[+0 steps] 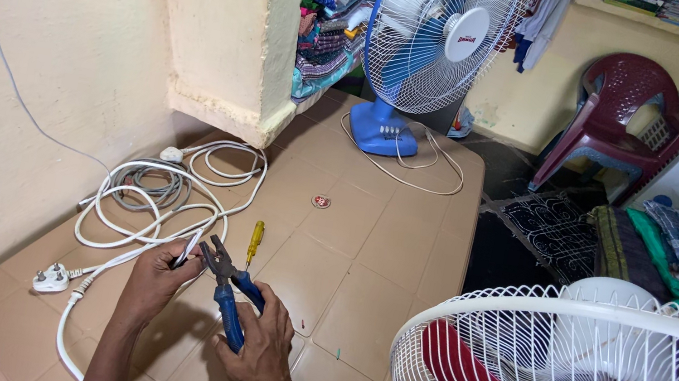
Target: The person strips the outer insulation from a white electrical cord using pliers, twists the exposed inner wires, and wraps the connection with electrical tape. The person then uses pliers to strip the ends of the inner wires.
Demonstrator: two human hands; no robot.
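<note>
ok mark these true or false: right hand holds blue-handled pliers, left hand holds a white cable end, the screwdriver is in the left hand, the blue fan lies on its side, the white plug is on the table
1. The right hand holds blue-handled pliers. True.
2. The left hand holds the end of a white cable. True.
3. The yellow-handled screwdriver is in the left hand. False: it lies on the table, just beyond the pliers.
4. The blue fan lies on its side. False: it stands upright on its base at the table's far end.
5. The white plug rests on the table. True.

Blue-handled pliers [226,291] open beside white cable [187,250]
</note>
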